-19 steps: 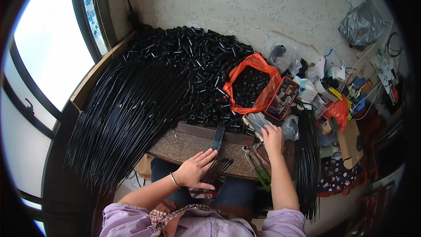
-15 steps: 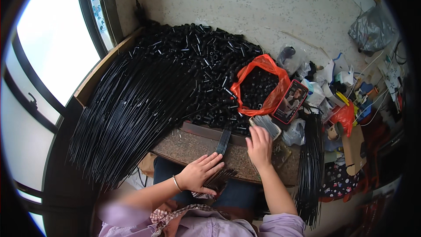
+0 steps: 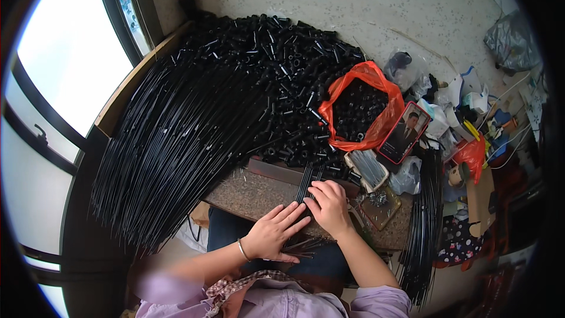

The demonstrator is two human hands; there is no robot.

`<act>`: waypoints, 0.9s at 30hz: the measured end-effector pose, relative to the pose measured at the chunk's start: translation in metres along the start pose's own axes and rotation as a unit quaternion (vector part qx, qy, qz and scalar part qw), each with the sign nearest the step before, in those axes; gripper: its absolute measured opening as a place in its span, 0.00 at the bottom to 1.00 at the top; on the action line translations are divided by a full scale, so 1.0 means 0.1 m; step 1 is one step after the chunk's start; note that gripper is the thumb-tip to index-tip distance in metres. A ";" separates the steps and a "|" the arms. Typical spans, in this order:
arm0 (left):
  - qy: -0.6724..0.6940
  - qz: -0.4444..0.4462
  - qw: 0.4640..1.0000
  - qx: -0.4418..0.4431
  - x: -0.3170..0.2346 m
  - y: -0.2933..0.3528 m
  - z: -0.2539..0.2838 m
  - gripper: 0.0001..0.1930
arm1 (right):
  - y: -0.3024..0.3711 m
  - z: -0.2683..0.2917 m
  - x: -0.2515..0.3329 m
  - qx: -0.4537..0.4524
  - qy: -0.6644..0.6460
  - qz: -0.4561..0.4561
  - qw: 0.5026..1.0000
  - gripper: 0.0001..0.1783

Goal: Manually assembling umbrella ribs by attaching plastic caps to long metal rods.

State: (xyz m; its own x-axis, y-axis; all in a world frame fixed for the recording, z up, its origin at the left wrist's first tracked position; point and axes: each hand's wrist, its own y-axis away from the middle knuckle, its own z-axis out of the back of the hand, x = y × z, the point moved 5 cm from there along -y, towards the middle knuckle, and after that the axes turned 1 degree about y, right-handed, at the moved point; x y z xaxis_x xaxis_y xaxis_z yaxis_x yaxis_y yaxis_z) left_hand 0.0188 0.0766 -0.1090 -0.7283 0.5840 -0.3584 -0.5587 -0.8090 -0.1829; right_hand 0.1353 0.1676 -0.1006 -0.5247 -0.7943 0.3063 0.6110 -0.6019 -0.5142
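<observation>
A row of thin black rods [image 3: 303, 182] runs over the table edge, its far ends by a low dark strip [image 3: 273, 170]. My left hand [image 3: 272, 232] lies flat with fingers stretched across the near part of the rods. Close against it, my right hand [image 3: 329, 207] has its fingers bent down on a few of the rods, slightly apart from the others; its fingertips are partly hidden. Beyond the strip is a large heap of short black tubular pieces [image 3: 282, 65]. A wide spread of long black rods [image 3: 170, 153] fills the left side.
An open red plastic bag [image 3: 395, 97] of small black parts stands at the right of the heap. A phone [image 3: 404, 132] leans beside it, near a clear box [image 3: 368, 169] and a tray of small metal pins [image 3: 378, 200]. Another rod bundle [image 3: 422, 229] hangs at right.
My right hand has moved left and down onto the rods, next to my left hand. A few rods now lie apart from the rest. The view has shifted slightly.
</observation>
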 end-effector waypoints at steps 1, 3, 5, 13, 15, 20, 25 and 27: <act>-0.003 0.006 1.000 -0.001 0.00 0.00 0.00 0.49 | -0.05 -0.03 0.02 0.000 0.012 -0.058 0.998 0.11; -0.009 0.007 1.000 -0.006 0.01 0.00 0.00 0.49 | -0.07 -0.14 -0.02 -0.025 -0.009 -0.136 0.990 0.09; -0.002 0.003 1.000 -0.015 0.01 0.02 -0.01 0.48 | -0.03 -0.20 -0.07 -0.026 -0.040 -0.171 0.984 0.09; 0.032 0.037 0.994 -0.097 0.13 -0.14 0.00 0.52 | -0.30 0.21 -0.04 -0.205 -0.056 -0.145 0.966 0.08; 0.077 0.041 0.986 -0.141 0.17 -0.22 0.04 0.52 | -0.43 0.37 -0.10 -0.242 -0.109 -0.146 0.953 0.10; 0.056 -0.024 0.992 -0.111 0.14 -0.27 0.03 0.40 | -0.78 0.96 0.06 -0.184 -0.579 -0.168 0.776 0.05; 0.067 -0.112 0.989 -0.067 0.11 -0.26 -0.10 0.16 | -0.84 1.67 0.71 -0.172 -0.636 -0.090 0.747 0.11; 0.063 -0.120 0.988 -0.073 0.10 -0.25 -0.09 0.16 | -0.79 1.81 0.99 -0.103 -0.528 0.032 0.842 0.14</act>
State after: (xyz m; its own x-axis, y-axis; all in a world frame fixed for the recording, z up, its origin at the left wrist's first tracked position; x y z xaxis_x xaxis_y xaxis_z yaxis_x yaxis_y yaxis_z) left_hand 0.0293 0.1017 -0.1164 -0.5208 0.7552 -0.3981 -0.6404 -0.6540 -0.4028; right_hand 0.1427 0.1211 0.1155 0.3926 -0.5206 0.7582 0.4451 -0.6138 -0.6520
